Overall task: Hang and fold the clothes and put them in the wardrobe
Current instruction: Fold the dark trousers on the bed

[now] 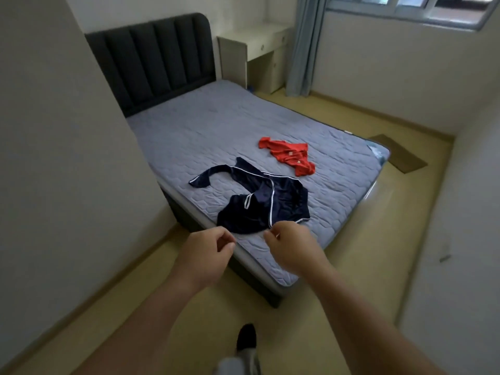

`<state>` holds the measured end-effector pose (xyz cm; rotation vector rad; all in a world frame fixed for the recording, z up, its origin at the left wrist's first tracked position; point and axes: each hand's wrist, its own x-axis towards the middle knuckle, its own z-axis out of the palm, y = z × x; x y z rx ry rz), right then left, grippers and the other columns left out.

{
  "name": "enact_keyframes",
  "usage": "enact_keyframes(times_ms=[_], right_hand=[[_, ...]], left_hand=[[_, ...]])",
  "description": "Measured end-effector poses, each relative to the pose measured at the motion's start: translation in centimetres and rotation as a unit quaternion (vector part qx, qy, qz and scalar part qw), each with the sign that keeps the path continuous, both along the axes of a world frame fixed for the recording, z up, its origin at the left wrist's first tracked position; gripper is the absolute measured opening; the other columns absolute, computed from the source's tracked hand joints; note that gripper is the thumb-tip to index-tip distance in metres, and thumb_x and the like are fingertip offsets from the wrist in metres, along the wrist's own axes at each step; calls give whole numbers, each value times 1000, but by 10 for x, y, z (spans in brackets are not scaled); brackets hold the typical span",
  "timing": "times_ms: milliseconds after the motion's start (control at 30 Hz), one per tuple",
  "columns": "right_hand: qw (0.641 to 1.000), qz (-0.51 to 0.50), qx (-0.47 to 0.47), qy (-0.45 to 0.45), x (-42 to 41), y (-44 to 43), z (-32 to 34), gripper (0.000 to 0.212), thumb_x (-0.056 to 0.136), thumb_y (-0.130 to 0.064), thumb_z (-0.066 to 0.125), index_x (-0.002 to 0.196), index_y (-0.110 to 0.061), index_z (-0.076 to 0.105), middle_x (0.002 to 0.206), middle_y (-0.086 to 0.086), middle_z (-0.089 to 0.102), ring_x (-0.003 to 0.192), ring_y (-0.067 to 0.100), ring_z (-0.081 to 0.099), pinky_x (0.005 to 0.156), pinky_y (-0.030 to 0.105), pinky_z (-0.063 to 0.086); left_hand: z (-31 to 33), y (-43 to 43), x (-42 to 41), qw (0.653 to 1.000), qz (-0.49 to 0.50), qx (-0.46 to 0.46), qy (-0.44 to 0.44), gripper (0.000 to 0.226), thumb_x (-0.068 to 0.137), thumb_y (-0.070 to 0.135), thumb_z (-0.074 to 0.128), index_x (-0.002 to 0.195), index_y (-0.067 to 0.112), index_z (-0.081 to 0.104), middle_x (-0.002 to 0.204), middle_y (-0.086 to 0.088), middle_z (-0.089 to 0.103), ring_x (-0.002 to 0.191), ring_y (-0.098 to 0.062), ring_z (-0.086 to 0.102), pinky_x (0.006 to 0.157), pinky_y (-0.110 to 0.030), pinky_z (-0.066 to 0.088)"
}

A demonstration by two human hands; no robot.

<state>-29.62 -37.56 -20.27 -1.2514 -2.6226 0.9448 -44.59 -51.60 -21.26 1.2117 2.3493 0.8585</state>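
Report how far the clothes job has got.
Done: nothing visible. The navy garment and the red garment both lie crumpled on the bed. In hand: the left hand and right hand reach with curled fingers to the navy garment's near hem; whether the right one has a grip is unclear. Still to do: folding or hanging both pieces and putting them away.

A crumpled navy jacket [270, 209] with white piping lies near the bed's [216, 131] near edge, one sleeve flung left. A rumpled red garment [289, 155] lies apart, farther back and right.
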Motion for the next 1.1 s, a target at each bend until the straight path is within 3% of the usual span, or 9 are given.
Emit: enact_keyframes(times_ms=[100, 300, 533, 633, 700, 767, 867, 967, 1100], right_hand=[[999, -23, 5, -26, -2, 67, -16, 40, 101, -39, 50, 69, -15, 51, 62, 1, 54, 58, 20, 53, 53, 33, 43], [990, -47, -19, -130, -10, 191, -45, 31, 99, -37, 49, 88, -12, 63, 86, 3, 66, 80, 23, 63, 69, 39, 55], [978, -92, -92, -166, -23, 332, -81, 31, 98, -37, 52, 102, -10, 68, 95, 6, 71, 86, 25, 66, 79, 43, 59], [973, -61, -115, -190, -33, 398, -112, 33, 99, -34, 51, 108, -7, 67, 100, 13, 72, 87, 28, 66, 77, 41, 59], [968, -53, -139, -200, -38, 444, -137, 35, 99, -30, 51, 111, -1, 65, 101, 20, 70, 80, 31, 65, 67, 36, 53], [963, -42, -163, -209, -44, 493, -166, 35, 99, -25, 50, 113, 4, 63, 102, 24, 69, 79, 35, 65, 64, 39, 53], [955, 12, -178, -236, -56, 566, -218, 28, 99, -22, 46, 114, -4, 63, 100, 15, 70, 80, 26, 63, 68, 35, 52], [936, 83, -200, -279, -71, 633, -273, 33, 98, -16, 42, 127, -14, 56, 109, 8, 67, 73, 18, 55, 55, 29, 42], [916, 183, -209, -291, -92, 702, -328, 50, 99, -10, 39, 148, -19, 42, 112, 10, 66, 82, 22, 59, 61, 34, 50]], left_hand=[[-21, 78, -11, 999, -28, 4, -27, 5, 92, 32, 66, 88, 34, 68, 76, 18, 66, 75, 5, 60, 52, -8, 42], [-64, 225, -42, 993, -46, -37, -102, 6, 92, 26, 66, 88, 29, 69, 80, 14, 68, 75, 2, 61, 62, -14, 44], [-95, 371, -68, 987, -55, -78, -132, 9, 89, 22, 67, 84, 29, 69, 78, 12, 68, 74, 0, 62, 60, -11, 41], [-122, 427, -73, 984, -30, -109, -135, 10, 89, 19, 64, 86, 27, 68, 80, 10, 69, 77, -8, 64, 67, -20, 48], [-147, 462, -71, 982, -23, -138, -126, 9, 89, 18, 62, 89, 24, 69, 83, 10, 68, 81, -13, 65, 74, -28, 52], [-175, 498, -66, 978, -19, -167, -122, 10, 89, 19, 60, 89, 26, 67, 83, 13, 66, 83, -14, 64, 76, -29, 53], [-229, 555, -53, 969, -9, -219, -112, 12, 90, 19, 58, 91, 28, 66, 94, 9, 67, 89, -17, 64, 79, -32, 55], [-293, 606, -36, 946, 37, -293, -132, 12, 91, 19, 59, 95, 26, 68, 107, 0, 64, 99, -24, 64, 85, -34, 53], [-374, 658, -20, 895, 127, -370, -216, 17, 93, 16, 54, 96, 30, 63, 116, -3, 68, 104, -26, 65, 79, -28, 47]])
